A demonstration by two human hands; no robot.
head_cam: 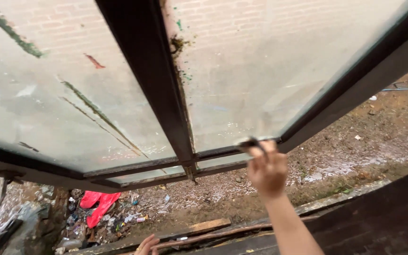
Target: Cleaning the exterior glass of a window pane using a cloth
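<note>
The right hand has a tight grip on a small dark scraper tool, pressed to the bottom edge of the cloudy glass pane in the open dark metal window frame. The left hand rests low on the window ledge; its grip is hidden, so I cannot tell. Green and brown smears are on the glass, so much looks left to clean.
</note>
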